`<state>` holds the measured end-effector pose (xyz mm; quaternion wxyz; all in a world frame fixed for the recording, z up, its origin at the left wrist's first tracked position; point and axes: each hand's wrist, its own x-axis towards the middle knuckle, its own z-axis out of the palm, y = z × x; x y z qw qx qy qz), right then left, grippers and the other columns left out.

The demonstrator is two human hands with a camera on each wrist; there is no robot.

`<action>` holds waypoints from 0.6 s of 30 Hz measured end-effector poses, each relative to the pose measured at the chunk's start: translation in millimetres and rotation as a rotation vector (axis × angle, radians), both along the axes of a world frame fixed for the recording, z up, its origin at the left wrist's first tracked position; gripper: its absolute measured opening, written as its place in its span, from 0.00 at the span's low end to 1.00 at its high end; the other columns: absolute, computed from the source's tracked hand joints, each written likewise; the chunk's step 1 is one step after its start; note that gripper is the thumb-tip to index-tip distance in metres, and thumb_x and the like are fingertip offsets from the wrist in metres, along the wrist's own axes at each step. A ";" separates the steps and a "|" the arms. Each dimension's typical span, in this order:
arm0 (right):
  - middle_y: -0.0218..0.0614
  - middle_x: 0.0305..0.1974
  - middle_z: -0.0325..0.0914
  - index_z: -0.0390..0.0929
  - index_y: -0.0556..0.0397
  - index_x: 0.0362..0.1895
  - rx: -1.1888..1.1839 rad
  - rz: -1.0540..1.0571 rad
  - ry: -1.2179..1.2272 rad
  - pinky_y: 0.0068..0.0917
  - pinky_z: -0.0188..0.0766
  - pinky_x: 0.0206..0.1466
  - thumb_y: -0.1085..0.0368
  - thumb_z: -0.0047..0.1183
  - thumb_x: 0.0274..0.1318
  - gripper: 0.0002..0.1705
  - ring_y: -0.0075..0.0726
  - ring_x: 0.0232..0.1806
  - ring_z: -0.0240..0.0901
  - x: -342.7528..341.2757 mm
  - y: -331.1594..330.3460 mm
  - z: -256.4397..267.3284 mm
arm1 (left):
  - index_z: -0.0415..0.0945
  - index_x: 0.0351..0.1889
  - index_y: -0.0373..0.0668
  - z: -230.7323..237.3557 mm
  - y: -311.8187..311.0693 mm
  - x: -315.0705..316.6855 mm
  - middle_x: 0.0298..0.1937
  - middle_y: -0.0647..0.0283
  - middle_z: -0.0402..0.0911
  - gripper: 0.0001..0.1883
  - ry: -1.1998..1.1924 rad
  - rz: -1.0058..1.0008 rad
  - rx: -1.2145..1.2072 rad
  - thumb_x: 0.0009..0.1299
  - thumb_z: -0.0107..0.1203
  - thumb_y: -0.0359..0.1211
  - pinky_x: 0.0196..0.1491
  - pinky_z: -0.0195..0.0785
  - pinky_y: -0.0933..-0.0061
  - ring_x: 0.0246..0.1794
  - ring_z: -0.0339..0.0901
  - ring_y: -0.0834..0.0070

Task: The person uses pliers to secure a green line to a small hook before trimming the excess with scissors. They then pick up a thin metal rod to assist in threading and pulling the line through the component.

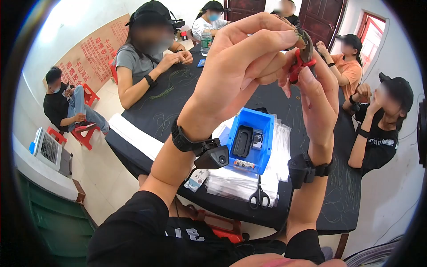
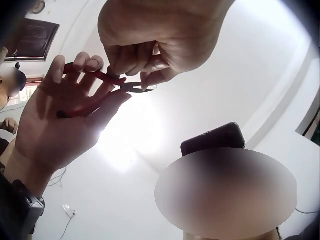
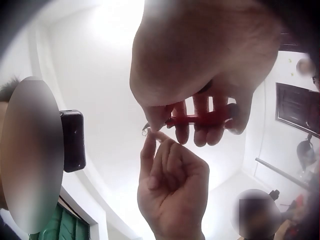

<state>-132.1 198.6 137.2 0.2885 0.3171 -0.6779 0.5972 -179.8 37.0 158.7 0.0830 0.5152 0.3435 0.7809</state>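
Both hands are raised high over the table. My right hand [image 1: 321,95] holds red-handled pliers [image 1: 306,53], its fingers spread along the handles. Close against the plier tips, my left hand [image 1: 235,66] pinches a tiny loop of thin wire [image 3: 145,132] between thumb and forefinger. In the left wrist view the metal nose of the pliers [image 2: 134,88] reaches to the left fingertips. Curled fingers of the left hand [image 3: 172,192] show below the pliers in the right wrist view.
On the black table [image 1: 138,122] are a blue bin [image 1: 268,133] with small items inside, clear plastic bags [image 1: 222,189], black scissors [image 1: 259,199], a small white packet [image 1: 196,180], a water bottle [image 1: 206,42] and loose thin wires [image 1: 340,191]. Several people sit around it.
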 end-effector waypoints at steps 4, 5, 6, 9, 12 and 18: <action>0.25 0.31 0.72 0.79 0.57 0.47 0.008 -0.013 0.033 0.17 0.56 0.33 0.52 0.48 0.72 0.20 0.16 0.32 0.64 -3.6 1.7 -2.1 | 0.75 0.48 0.40 -0.4 -0.2 -1.6 0.11 0.80 0.53 0.08 -0.016 0.000 0.010 0.80 0.46 0.32 0.21 0.41 0.82 0.12 0.46 0.89; 0.25 0.31 0.72 0.79 0.57 0.47 0.008 -0.013 0.033 0.17 0.56 0.33 0.52 0.48 0.72 0.20 0.16 0.32 0.64 -3.6 1.3 -2.3 | 0.75 0.48 0.40 -0.6 0.0 -1.9 0.11 0.80 0.53 0.08 -0.016 0.000 0.011 0.80 0.46 0.32 0.21 0.41 0.82 0.12 0.46 0.89; 0.23 0.30 0.70 0.79 0.57 0.45 0.000 -0.027 0.039 0.16 0.54 0.32 0.52 0.48 0.73 0.19 0.14 0.31 0.61 -3.5 0.3 -2.7 | 0.75 0.48 0.40 -0.7 0.2 -2.0 0.11 0.80 0.53 0.08 -0.015 -0.009 0.019 0.80 0.46 0.32 0.21 0.41 0.81 0.12 0.46 0.89; 0.20 0.29 0.66 0.78 0.57 0.43 -0.008 -0.048 0.044 0.15 0.50 0.31 0.53 0.48 0.75 0.18 0.13 0.30 0.57 -1.5 -3.4 -2.4 | 0.76 0.48 0.38 -1.0 0.6 -2.2 0.11 0.80 0.53 0.09 -0.026 -0.017 0.030 0.80 0.46 0.32 0.21 0.41 0.81 0.12 0.46 0.89; 0.19 0.28 0.64 0.76 0.56 0.40 -0.001 -0.089 0.071 0.15 0.48 0.30 0.54 0.49 0.75 0.17 0.12 0.30 0.54 -2.2 -2.6 -3.7 | 0.76 0.48 0.36 -1.4 1.0 -1.7 0.11 0.80 0.54 0.09 -0.038 -0.015 0.040 0.80 0.47 0.31 0.20 0.41 0.81 0.12 0.46 0.90; 0.18 0.26 0.62 0.76 0.57 0.37 0.013 -0.264 0.138 0.18 0.45 0.29 0.55 0.51 0.75 0.17 0.12 0.28 0.52 -5.5 -1.3 -6.4 | 0.76 0.49 0.32 -7.4 11.1 6.8 0.14 0.78 0.60 0.08 0.051 0.311 0.061 0.79 0.50 0.27 0.21 0.42 0.82 0.14 0.48 0.92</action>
